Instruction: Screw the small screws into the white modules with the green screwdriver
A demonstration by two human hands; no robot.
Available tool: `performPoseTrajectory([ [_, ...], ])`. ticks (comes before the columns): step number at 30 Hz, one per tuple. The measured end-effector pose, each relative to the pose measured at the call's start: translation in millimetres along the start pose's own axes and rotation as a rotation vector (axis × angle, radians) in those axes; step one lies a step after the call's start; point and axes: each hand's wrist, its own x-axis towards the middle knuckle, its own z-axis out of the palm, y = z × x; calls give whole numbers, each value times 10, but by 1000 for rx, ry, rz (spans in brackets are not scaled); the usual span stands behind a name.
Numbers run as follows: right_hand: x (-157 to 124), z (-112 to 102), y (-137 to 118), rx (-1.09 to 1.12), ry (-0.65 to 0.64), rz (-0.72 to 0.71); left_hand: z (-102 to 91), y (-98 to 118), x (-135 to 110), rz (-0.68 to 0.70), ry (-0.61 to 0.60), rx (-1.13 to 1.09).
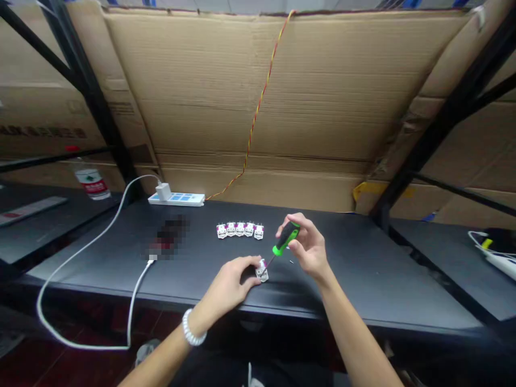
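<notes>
My left hand [234,282] pinches a small white plug-like part [262,270] against the black tabletop [363,269]. My right hand [307,244] grips a screwdriver with a green and black handle [286,237]; its tip points down-left into that part. Behind my hands, a row of several similar white parts with pink marks [240,230] lies on the table. A tiny screw-like speck [291,262] lies just right of the screwdriver shaft.
A white power strip [177,199] with a charger and white cable [100,231] sits at the back left. A blurred dark object [167,243] lies by the cable's end. Cardboard sheets [282,97] form the back wall, with a twisted red-yellow wire [258,113] hanging. A bottle [92,183] stands far left.
</notes>
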Motion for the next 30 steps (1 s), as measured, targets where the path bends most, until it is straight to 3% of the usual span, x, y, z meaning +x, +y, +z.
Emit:
performPoseTrajectory([
  [5, -28, 16, -55, 91, -150, 122, -1, 17, 4, -2, -5, -7],
  [10, -13, 21, 36, -13, -55, -1, -5, 13, 5, -2, -2, -1],
  [18, -39, 87, -25, 51, -154, 86, -22, 64, -1, -15, -16, 4],
  [24, -23, 100, 53, -52, -13, -31, -14, 40, -4, -9, -9, -1],
  [30, -45, 107, -48, 15, -87, 131, -10, 30, -6, -6, -14, -9],
])
